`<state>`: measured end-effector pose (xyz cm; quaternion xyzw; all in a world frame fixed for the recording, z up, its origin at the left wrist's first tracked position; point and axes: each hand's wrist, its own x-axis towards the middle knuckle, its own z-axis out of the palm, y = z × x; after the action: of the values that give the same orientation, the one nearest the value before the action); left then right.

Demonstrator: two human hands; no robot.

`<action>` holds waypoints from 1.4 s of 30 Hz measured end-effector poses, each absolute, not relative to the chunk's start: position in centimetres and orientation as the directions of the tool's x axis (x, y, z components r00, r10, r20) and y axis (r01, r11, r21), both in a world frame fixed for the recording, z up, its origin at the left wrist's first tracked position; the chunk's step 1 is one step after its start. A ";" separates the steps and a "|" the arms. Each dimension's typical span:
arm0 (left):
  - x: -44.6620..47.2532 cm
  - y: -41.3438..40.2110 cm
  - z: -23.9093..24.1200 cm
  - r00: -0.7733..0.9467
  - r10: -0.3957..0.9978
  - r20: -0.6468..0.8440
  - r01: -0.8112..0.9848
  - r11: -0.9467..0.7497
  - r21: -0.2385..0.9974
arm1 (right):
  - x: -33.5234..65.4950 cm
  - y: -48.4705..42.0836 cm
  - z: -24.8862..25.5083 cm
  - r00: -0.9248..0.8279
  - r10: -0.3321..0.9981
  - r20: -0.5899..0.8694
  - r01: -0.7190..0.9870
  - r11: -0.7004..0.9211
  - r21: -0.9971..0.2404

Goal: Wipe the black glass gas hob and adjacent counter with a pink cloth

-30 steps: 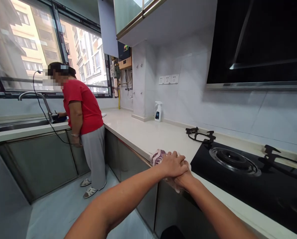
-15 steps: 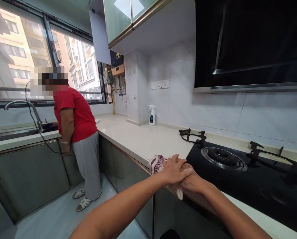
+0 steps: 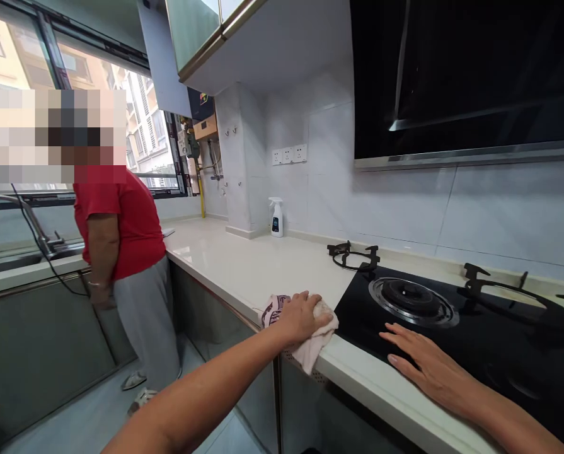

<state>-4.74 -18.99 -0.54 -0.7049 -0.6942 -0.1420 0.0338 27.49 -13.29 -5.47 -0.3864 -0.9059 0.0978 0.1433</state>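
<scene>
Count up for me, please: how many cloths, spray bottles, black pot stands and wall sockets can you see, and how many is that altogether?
Cloth: 1
Spray bottle: 1
Black pot stands: 2
Wall sockets: 3
Total: 7

The head-worn camera faces forward and down across the countertop [image 3: 305, 265] from its front side, near the cooktop [image 3: 489, 347] at 4 o'clock, farther from the window [image 3: 137, 129] at 10 o'clock.
</scene>
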 end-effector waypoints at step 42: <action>-1.7 -3.5 -0.3 -0.081 0.946 0.314 0.996 0.061 0.071 | 27.0 -13.9 -3.6 -0.708 0.665 0.237 0.594 0.742 -0.309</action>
<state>-1.70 -3.51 -0.31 -0.6717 -0.7226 -0.1350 0.0920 26.98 -13.92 -3.60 -0.3431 -0.9180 0.1055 0.1687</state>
